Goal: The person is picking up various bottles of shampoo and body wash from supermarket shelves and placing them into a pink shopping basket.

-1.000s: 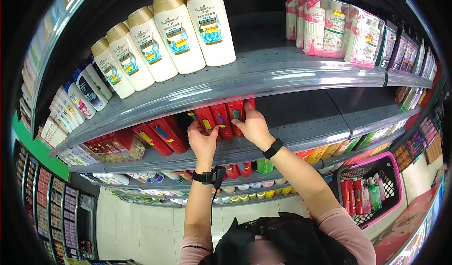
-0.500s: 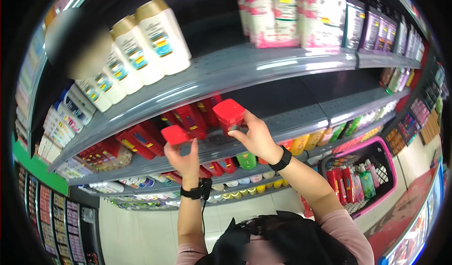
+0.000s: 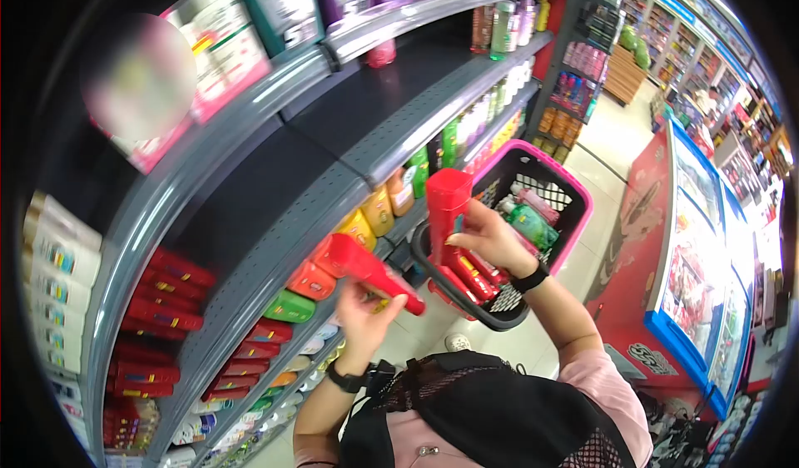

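My left hand (image 3: 364,322) is closed around a red bottle (image 3: 374,270), which lies tilted with its wide end toward the shelf and its narrower end toward me. In my right hand (image 3: 493,242) is another red bottle (image 3: 448,195), held nearly upright with its broad end on top. That hand is over the near part of a black shopping basket with a pink rim (image 3: 580,210). Inside the basket are red bottles (image 3: 473,275) and a green pack (image 3: 533,225). The left hand is beside the shelf front, near the orange bottles (image 3: 311,280).
Grey shelves (image 3: 333,187) run along my left, with red bottles (image 3: 171,293) and white bottles (image 3: 62,256) on them. Yellow bottles (image 3: 379,212) stand on a lower level. A red and blue freezer (image 3: 637,285) is at the right, beyond the tiled floor (image 3: 606,148).
My view has turned right. Both hands have carried their red bottles away from the red bottle row, the right one to above the basket. Both grips hold.
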### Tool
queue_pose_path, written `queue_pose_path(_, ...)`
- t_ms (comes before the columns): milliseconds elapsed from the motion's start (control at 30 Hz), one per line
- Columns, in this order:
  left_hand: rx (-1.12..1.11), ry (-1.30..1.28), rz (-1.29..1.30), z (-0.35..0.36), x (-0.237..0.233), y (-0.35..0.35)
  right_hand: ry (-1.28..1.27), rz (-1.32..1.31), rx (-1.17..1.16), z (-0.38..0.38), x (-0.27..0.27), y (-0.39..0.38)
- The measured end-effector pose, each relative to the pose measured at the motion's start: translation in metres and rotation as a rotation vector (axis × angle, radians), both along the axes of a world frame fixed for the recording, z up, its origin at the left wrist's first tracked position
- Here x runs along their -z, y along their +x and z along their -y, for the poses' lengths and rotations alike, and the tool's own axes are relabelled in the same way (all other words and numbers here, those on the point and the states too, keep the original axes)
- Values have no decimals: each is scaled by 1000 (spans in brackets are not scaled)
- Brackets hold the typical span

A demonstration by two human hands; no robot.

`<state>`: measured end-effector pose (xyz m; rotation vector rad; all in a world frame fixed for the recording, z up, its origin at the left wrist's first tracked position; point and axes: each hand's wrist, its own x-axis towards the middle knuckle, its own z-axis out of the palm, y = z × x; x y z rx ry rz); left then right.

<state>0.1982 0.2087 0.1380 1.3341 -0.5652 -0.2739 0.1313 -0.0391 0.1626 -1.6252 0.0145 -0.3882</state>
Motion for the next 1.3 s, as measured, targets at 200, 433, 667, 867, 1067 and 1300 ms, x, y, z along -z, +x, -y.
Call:
queue_pose_path(200,412,190,-584,141,74,-27,-442,-491,277,154,76,-61)
queue_pose_path(433,333,550,-881,229,159,-49,-561,-748,74,214,170,-71)
queue_pose_path(667,62,792,-741,253,215,-39,-585,-898,2,231,244,-38)
queue_pose_path(867,-29,893,-512,254,235,-34,-676,-933,-174,233,245,-22)
queue_pose_path(1067,-24,1161,-213,263,224,-34,-499,-1095,-191,217,221,-10)
queue_pose_path(1300,482,1014,-414,226,188,-11,-630,-917,-156,223,242,-14)
